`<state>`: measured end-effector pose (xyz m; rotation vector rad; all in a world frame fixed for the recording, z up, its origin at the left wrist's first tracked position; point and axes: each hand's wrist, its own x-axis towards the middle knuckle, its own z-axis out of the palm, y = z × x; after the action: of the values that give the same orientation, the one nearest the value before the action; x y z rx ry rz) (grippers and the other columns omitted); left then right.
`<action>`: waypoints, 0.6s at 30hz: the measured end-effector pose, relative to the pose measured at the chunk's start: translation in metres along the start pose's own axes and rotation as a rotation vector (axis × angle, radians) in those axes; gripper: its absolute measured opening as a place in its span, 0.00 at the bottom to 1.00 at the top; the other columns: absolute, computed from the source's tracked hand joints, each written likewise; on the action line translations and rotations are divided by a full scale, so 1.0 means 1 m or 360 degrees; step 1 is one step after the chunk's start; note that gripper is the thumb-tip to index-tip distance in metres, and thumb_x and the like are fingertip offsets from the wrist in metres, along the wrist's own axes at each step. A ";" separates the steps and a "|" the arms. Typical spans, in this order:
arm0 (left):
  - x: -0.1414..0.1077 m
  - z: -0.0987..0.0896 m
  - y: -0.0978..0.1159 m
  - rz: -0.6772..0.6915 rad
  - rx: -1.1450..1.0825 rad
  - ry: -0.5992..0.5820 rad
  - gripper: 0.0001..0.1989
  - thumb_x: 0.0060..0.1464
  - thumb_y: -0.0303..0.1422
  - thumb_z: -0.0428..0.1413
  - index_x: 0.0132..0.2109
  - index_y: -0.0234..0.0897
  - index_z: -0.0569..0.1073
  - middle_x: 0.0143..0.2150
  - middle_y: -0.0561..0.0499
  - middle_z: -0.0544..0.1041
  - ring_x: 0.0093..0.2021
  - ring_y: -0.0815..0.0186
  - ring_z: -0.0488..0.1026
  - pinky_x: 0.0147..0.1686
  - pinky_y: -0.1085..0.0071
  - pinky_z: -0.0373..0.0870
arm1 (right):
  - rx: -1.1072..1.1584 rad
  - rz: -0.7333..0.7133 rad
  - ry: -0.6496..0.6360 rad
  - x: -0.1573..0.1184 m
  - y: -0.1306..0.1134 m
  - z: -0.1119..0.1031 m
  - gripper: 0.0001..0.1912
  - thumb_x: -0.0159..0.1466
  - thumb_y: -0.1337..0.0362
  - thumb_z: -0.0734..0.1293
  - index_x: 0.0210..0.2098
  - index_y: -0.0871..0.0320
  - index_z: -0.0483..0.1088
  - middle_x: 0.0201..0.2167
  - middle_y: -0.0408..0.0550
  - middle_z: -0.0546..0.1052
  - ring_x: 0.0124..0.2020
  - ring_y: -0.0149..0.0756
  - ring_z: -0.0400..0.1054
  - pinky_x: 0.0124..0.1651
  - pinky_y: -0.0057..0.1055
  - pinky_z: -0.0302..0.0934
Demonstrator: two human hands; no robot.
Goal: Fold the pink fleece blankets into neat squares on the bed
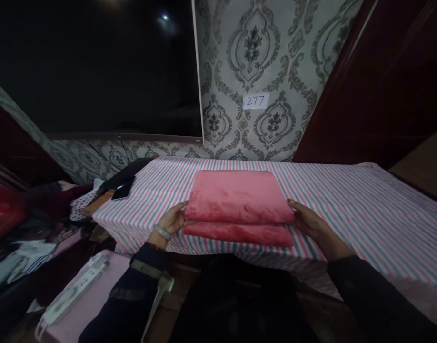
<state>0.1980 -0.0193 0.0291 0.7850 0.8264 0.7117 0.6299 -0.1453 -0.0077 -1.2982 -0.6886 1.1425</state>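
Observation:
A folded pink plush cloth point(240, 195) lies on a striped sheet point(347, 205) covering the table. Its front edge shows two thick layers, one above the other. My left hand point(173, 219), with a pale bracelet at the wrist, is at the cloth's left front corner, its fingers curled round the edge. At the right front corner, my right hand point(306, 218) has its thumb on top near the edge, and its other fingers are partly hidden beside the cloth.
A dark phone point(123, 188) lies at the table's left end. Behind the table are a large screen point(125, 71) and a patterned wall with a paper label point(255, 101). Clothes are piled at the left, near a white power strip point(75, 290).

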 end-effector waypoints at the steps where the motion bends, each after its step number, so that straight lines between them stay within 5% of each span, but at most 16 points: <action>1: 0.006 0.001 0.004 -0.0033 0.0001 -0.0012 0.17 0.56 0.37 0.61 0.50 0.32 0.76 0.40 0.40 0.83 0.45 0.49 0.82 0.46 0.54 0.79 | 0.0020 0.0008 0.0009 0.006 -0.002 0.003 0.10 0.59 0.56 0.70 0.38 0.52 0.71 0.34 0.49 0.80 0.34 0.43 0.76 0.38 0.40 0.76; 6: 0.048 0.015 0.029 -0.0191 -0.0012 0.0046 0.18 0.54 0.36 0.61 0.48 0.28 0.77 0.38 0.38 0.83 0.42 0.47 0.82 0.43 0.56 0.80 | -0.0013 0.0002 0.0339 0.036 -0.016 0.018 0.23 0.57 0.61 0.72 0.52 0.54 0.71 0.41 0.50 0.81 0.38 0.42 0.77 0.39 0.35 0.75; 12: 0.109 0.030 0.057 0.0069 0.0097 0.0059 0.11 0.48 0.33 0.66 0.38 0.32 0.76 0.32 0.44 0.82 0.36 0.55 0.82 0.40 0.63 0.80 | -0.0099 -0.0017 0.0067 0.066 -0.035 0.029 0.47 0.58 0.57 0.73 0.72 0.49 0.51 0.59 0.55 0.74 0.45 0.43 0.77 0.41 0.38 0.75; 15: 0.137 0.035 0.068 0.0243 0.0232 0.0125 0.12 0.44 0.31 0.69 0.34 0.35 0.75 0.28 0.49 0.79 0.29 0.61 0.79 0.34 0.66 0.79 | -0.0131 -0.0002 0.0024 0.080 -0.044 0.033 0.49 0.59 0.57 0.72 0.74 0.48 0.48 0.61 0.53 0.72 0.45 0.41 0.77 0.42 0.36 0.75; 18: 0.158 0.037 0.078 0.0266 0.0344 0.0138 0.13 0.38 0.26 0.69 0.34 0.34 0.75 0.27 0.50 0.78 0.26 0.63 0.76 0.29 0.68 0.76 | -0.0215 -0.0054 0.0023 0.090 -0.046 0.037 0.43 0.58 0.59 0.71 0.71 0.51 0.55 0.57 0.52 0.75 0.44 0.41 0.77 0.44 0.35 0.74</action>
<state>0.2878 0.1356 0.0528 1.0323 0.9342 0.8177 0.6389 -0.0436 0.0262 -1.4020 -0.7854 1.0733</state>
